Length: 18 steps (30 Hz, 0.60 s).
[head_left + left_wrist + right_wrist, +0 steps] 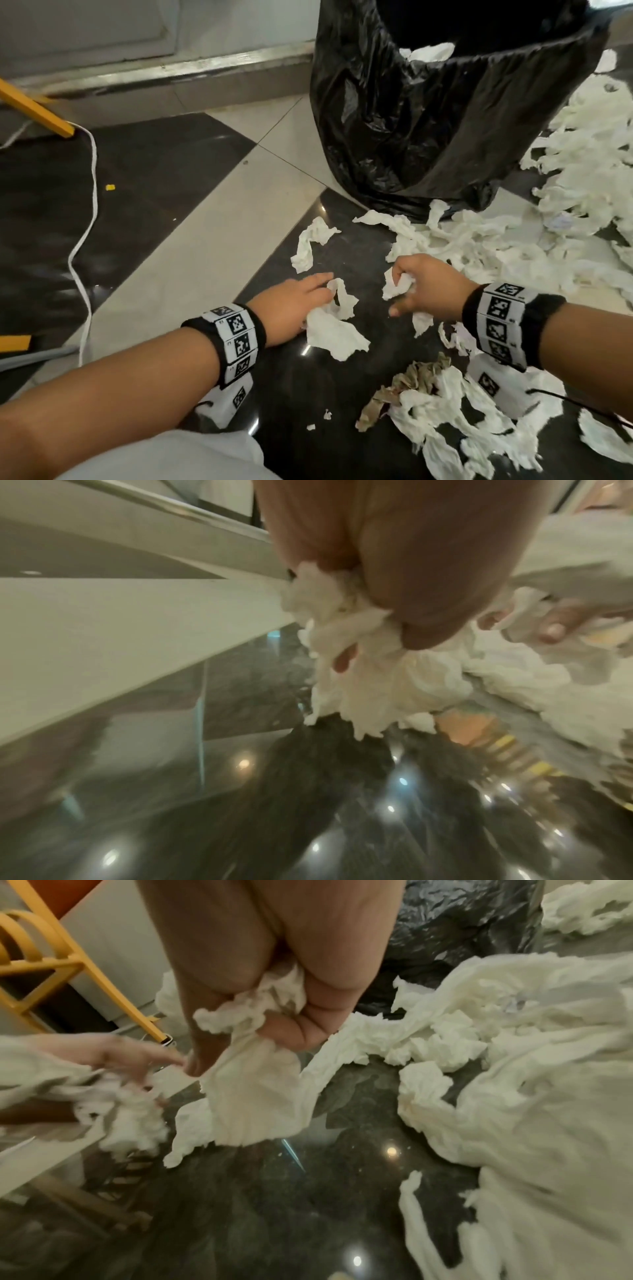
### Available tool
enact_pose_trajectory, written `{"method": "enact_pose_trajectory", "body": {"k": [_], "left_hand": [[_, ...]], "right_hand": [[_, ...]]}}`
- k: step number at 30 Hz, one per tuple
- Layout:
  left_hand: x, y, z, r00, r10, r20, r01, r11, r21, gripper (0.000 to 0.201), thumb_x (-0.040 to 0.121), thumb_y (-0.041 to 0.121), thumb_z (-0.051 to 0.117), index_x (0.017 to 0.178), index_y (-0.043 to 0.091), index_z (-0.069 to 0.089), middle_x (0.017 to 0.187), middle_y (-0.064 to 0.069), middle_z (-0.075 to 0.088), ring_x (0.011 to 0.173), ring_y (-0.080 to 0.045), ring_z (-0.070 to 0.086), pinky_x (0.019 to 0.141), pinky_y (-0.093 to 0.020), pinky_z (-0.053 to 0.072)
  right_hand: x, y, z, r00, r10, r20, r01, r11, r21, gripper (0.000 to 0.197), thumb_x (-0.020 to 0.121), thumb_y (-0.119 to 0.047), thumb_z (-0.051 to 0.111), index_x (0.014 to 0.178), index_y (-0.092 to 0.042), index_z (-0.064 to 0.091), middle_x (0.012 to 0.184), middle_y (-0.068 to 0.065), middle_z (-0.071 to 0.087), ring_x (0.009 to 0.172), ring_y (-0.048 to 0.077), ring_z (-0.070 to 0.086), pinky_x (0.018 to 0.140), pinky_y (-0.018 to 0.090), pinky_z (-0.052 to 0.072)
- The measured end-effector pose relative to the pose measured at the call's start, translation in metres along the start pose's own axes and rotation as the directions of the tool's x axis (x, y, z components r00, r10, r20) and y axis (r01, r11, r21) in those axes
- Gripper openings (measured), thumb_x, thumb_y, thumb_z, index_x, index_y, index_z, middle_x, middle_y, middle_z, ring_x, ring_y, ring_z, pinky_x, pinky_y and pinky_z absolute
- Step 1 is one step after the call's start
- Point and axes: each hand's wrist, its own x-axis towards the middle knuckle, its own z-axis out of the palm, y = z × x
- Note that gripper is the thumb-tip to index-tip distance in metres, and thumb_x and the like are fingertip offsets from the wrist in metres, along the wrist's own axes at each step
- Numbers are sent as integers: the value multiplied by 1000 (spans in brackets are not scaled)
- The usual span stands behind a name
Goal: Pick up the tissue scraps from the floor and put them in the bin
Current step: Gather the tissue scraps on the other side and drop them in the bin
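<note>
White tissue scraps (479, 240), black bin bag (394, 120), black-and-cream floor (205, 222), yellow frame (34, 109).

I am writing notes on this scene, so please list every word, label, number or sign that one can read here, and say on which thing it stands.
No readable words, brands or numbers in any view.
Left wrist band: black-and-white square code markers only, no letters.
Right wrist band: the same kind of code markers, no letters.
Black bin bag, tissue scraps: no print visible.
</note>
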Motion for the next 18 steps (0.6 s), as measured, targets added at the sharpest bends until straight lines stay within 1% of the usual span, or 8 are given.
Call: {"method": "enact_pose_trajectory", "body": {"k": [2,3,6,8,12,14,16,18], "left_hand": [[20,6,-2,992,61,111,-77,986,149,73,84,4,55,142,35,23,160,-3,-2,130,-36,35,102,-49,43],[28,9,-1,981,74,178,-113,968,223,75,85,4,55,143,36,20,160,-4,-3,133,-40,29,101,-51,42],[41,16,3,961,96,259,-182,926,330,36,89,15,53,125,21,46,137,-11,40,119,-44,44,86,-52,51],[45,17,-3,970,100,220,-163,943,290,27,87,16,52,114,15,51,117,-11,51,104,-37,53,81,-47,51],[51,6,-27,998,-67,-9,67,989,135,39,82,16,58,120,16,49,128,-13,39,102,-33,55,81,-40,50],[52,-9,-35,964,-265,28,262,962,72,51,87,13,49,137,17,40,147,-15,17,113,-39,53,87,-41,47],[51,-26,-35,908,-383,171,395,918,-36,55,92,14,40,146,16,29,156,-9,7,126,-40,45,95,-46,43],[45,-38,-27,895,-375,242,389,921,-13,50,93,16,39,143,13,36,155,-9,12,130,-39,41,102,-49,40]], "right_hand": [[-2,2,-6,999,-44,0,44,992,-120,27,71,-18,75,83,-27,53,94,-4,51,88,20,57,74,31,50],[-1,5,-9,997,-79,-2,78,978,-192,22,76,-12,67,87,-27,56,99,-2,54,95,21,57,78,29,48],[9,13,-18,993,-120,-18,110,949,-295,41,82,-4,53,114,-29,60,120,1,56,113,22,55,97,30,44],[22,17,-25,985,-152,-82,121,947,-297,49,85,-5,52,127,-31,54,133,1,50,123,22,50,105,32,40],[46,14,-31,997,-62,-47,41,935,-352,70,88,-9,52,147,-32,22,159,8,3,125,30,50,97,33,46],[57,10,-26,999,30,38,-9,892,-452,81,87,-15,58,148,-33,8,158,13,-11,123,32,51,93,35,49],[65,10,-15,990,104,96,-35,839,-544,85,86,-17,61,148,-33,5,157,15,-10,124,34,49,95,39,49],[65,10,-5,988,86,127,11,788,-615,74,87,-10,56,148,-25,15,153,20,10,118,36,53,95,41,49]]}}
